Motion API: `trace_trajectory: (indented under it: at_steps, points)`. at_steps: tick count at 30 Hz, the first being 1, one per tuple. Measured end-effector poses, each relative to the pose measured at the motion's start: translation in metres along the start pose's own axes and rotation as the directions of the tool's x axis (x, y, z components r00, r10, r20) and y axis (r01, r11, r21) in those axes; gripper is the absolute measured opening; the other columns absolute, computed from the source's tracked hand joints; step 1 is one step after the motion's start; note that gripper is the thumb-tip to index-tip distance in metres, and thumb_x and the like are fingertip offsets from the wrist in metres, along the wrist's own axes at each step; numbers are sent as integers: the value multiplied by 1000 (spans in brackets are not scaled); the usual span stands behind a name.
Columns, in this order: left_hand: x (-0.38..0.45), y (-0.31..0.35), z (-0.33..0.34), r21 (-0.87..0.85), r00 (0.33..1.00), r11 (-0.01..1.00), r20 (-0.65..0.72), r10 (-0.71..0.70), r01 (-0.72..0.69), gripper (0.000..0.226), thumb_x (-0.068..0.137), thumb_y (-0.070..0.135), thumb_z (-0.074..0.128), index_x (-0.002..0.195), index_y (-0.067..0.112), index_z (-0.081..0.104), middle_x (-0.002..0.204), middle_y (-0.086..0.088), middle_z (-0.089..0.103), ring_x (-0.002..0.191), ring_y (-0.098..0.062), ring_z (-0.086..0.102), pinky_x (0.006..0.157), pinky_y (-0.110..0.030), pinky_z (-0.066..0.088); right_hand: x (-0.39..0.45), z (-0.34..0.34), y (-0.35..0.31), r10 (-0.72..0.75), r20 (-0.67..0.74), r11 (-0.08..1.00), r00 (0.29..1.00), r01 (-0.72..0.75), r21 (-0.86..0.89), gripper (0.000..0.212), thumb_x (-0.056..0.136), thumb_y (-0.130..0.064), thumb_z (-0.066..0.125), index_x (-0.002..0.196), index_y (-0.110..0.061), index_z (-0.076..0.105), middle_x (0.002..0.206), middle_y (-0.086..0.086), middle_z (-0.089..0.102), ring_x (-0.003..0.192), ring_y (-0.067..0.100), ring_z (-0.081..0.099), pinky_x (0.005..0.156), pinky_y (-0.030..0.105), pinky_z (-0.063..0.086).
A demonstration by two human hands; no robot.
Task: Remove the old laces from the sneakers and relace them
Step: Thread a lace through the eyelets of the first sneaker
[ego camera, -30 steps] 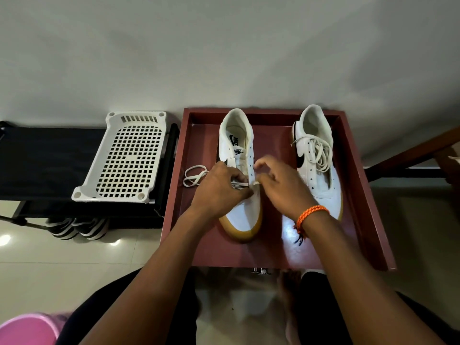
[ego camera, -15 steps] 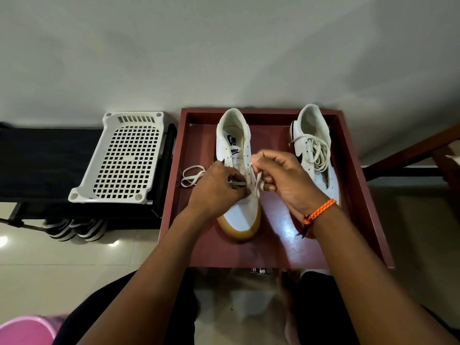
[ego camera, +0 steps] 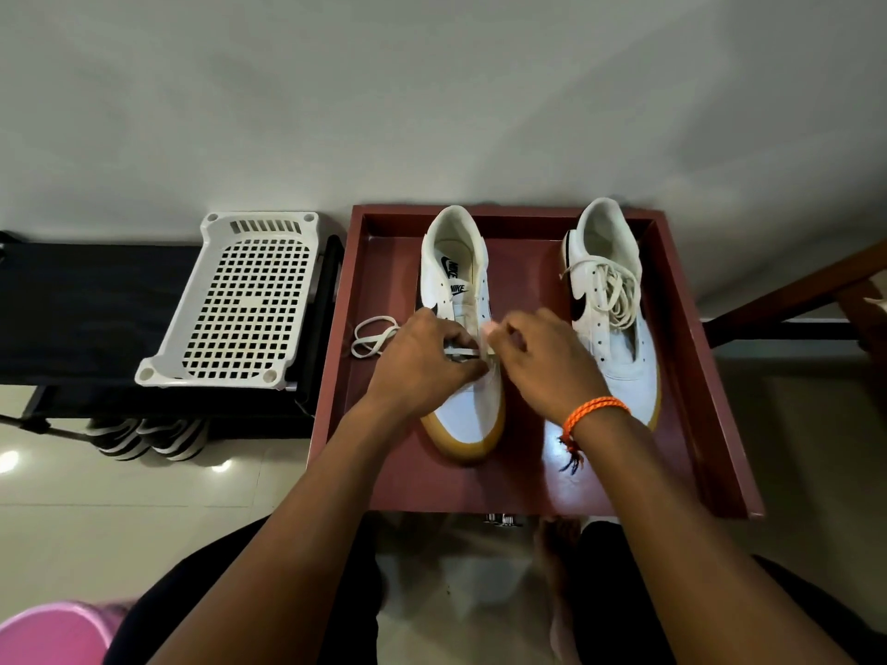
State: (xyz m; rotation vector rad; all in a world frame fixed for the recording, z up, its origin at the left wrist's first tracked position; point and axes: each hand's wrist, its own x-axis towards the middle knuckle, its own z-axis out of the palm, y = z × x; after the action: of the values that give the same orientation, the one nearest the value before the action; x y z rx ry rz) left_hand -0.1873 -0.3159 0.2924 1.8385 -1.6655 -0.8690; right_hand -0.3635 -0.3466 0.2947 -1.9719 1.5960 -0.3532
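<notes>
We identify the location as a domestic interior, most likely an entryway or shoe-storage corner of a home. The floor [ego camera: 120,511] is glossy pale tile reflecting ceiling lights, and the wall [ego camera: 432,98] is plain and painted. A low black rack [ego camera: 86,304] stands against it, with striped footwear [ego camera: 149,439] stored underneath and a white perforated plastic shelf panel [ego camera: 240,304] lying on top. A pink plastic tub [ego camera: 48,635] sits at the lower left.

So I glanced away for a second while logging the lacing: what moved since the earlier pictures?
The right hand rose toward the shoe's tongue, then came back down. Both it and the left hand keep pinching the lace across the left sneaker. The right sneaker, loose lace loop and tray stayed put.
</notes>
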Motion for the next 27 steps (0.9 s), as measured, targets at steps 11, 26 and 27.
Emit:
trace_trajectory:
  at_steps: [11, 26, 27]
  points:
    - [-4, -3, -1, 263, 998, 964, -44, 51, -37, 33, 81, 57, 78, 94, 30, 64, 101, 4, 53, 90, -26, 64, 76, -45, 58, 3, -26, -17, -113, 16, 649, 993, 61, 758, 30, 103, -14, 62, 73, -9, 57, 72, 5, 43, 61, 10, 36, 56, 23, 33]
    - [-4, -3, -17, 240, 997, 971, -64, 34, -17, 54, 94, 49, 72, 128, 27, 35, 96, 5, 66, 85, -24, 67, 73, -43, 54, 2, -11, 12, 35, 86, 993, 996, -44, 108, 50, 97, -34, 69, 145, -26, 58, 122, 5, 65, 113, 25, 64, 98, 45, 54]
    - [-2, -7, -18, 254, 998, 967, -53, -22, 34, 43, 100, 49, 65, 123, 26, 37, 96, 3, 69, 86, -27, 69, 76, -46, 56, 0, -8, 11, 33, 103, 999, 994, -37, 31, 51, 98, -34, 67, 147, -26, 56, 125, 5, 64, 118, 28, 62, 100, 47, 53]
